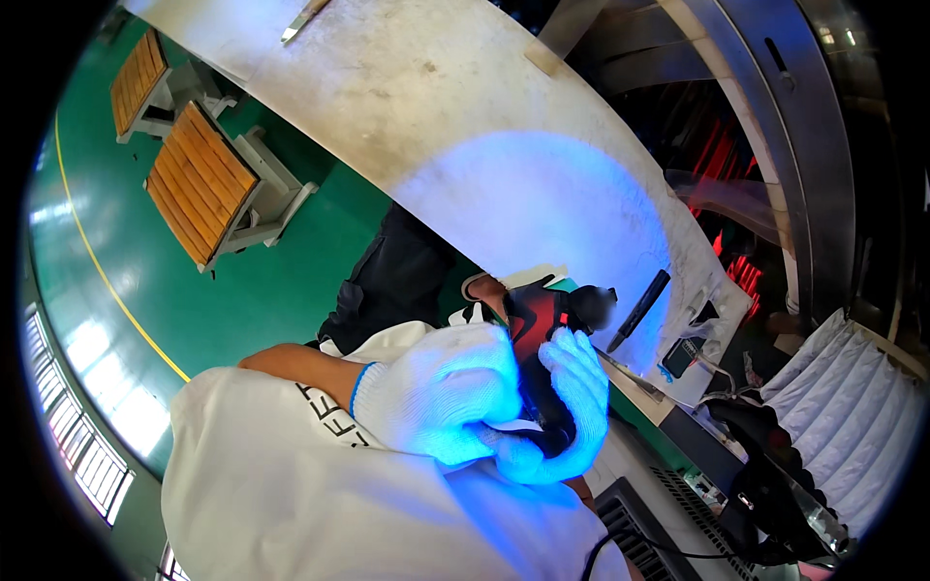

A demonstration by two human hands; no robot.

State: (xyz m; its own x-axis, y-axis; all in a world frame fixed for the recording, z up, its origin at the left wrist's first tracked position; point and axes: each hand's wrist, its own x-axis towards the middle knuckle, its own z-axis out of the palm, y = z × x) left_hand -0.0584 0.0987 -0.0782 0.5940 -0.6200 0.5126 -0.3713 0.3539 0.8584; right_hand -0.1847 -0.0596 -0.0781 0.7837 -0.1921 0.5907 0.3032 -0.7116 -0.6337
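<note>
Both my hands wear white knitted gloves lit by blue light. Between them, close to my lap at the table's edge, is a black and red shoe-like piece (535,334); its exact kind is not clear, and a round part at its far end is blurred. My right hand (573,412) curls around its right side and lower end, fingers closed. My left hand (450,387) is bent into a closed grip against its left side, with the fingertips mostly hidden. A black marker pen (641,308) lies on the table just right of the piece.
The pale, stained worktable (417,107) bears a bright blue patch of light. A knife-like tool (303,21) lies at its far left, a small dark device (683,354) at its right. Wooden-slatted stools (201,184) stand on the green floor. Metal machinery (775,126) rises at right.
</note>
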